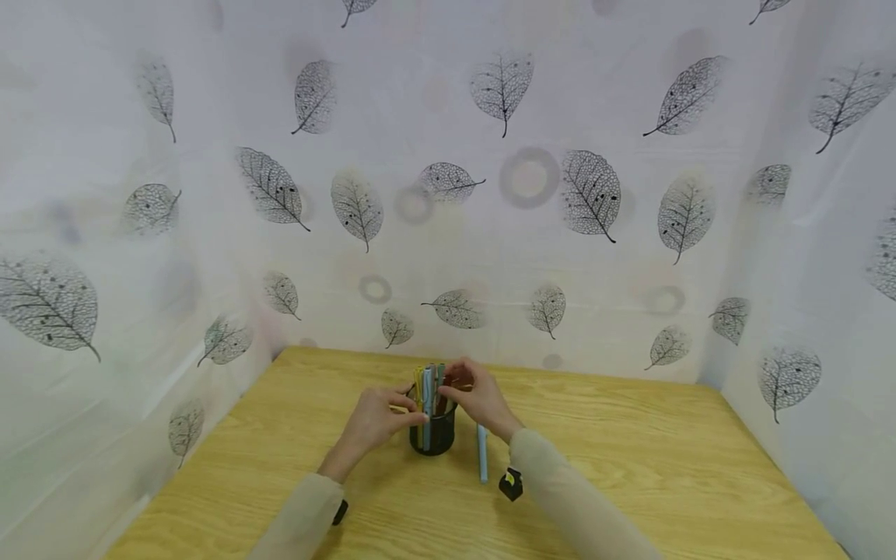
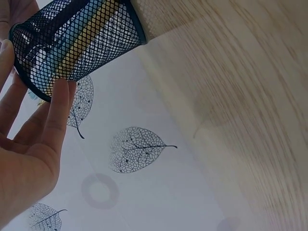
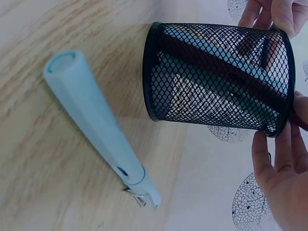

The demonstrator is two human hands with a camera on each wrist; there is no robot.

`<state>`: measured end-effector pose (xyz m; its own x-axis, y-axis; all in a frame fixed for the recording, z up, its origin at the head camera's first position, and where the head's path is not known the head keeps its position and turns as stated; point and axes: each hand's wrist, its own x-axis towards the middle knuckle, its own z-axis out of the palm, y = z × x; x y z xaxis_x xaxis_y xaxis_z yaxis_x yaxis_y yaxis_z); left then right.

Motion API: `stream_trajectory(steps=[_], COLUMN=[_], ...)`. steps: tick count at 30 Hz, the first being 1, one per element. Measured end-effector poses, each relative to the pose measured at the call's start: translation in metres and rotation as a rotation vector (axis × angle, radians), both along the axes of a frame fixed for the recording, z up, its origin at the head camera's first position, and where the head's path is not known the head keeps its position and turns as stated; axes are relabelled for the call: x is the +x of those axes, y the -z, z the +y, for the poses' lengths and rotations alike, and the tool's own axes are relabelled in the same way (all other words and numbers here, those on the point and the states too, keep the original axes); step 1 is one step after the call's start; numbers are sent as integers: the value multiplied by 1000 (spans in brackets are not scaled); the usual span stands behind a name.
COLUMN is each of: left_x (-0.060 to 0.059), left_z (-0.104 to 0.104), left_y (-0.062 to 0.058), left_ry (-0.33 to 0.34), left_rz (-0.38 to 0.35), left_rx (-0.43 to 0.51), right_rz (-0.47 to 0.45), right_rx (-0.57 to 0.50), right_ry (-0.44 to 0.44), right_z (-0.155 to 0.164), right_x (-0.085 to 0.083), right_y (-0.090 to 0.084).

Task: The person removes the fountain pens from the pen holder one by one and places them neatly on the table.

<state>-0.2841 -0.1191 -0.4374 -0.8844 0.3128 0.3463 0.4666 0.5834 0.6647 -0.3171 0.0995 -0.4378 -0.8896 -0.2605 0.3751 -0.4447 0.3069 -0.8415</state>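
A light blue pen [image 1: 482, 453] is left lying on the worktop [image 1: 630, 467], just beside the black mesh holder [image 1: 434, 432]. The holder is steadied by the left hand [image 1: 374, 420], fingers resting straight on its rim, probably so it stays upright. A pen among the standing pens [image 1: 428, 389] is pinched by the right hand [image 1: 476, 395].

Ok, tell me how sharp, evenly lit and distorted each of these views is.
Head view: wide-angle bending at the edges, soft even light, the leaf-print curtain slightly hazy, the hands small. Left wrist view: the mesh pen holder is sharp, the left hand close and bright, the table grain soft. Right wrist view: the blue pen is crisp and casts a faint shadow; no strong glare.
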Motion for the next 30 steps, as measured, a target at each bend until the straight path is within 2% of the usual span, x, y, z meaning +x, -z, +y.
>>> stream_trajectory(steps=[5,13,21,30], left_x=[-1,0,-1,-1], left_z=[1,1,0,0], left_y=[1,0,0,1], left_ry=[-1,10,1,0], left_rz=[-2,-15,-27,-39], left_rx=[16,23,22,21], right_rz=[23,-51,-77,3], right_rx=[-16,-125,-234,-323], right_ry=[21,55,34,26], right_z=[1,1,7,10], right_x=[-1,0,-3,-1], right_y=[3,-2,-10,-15])
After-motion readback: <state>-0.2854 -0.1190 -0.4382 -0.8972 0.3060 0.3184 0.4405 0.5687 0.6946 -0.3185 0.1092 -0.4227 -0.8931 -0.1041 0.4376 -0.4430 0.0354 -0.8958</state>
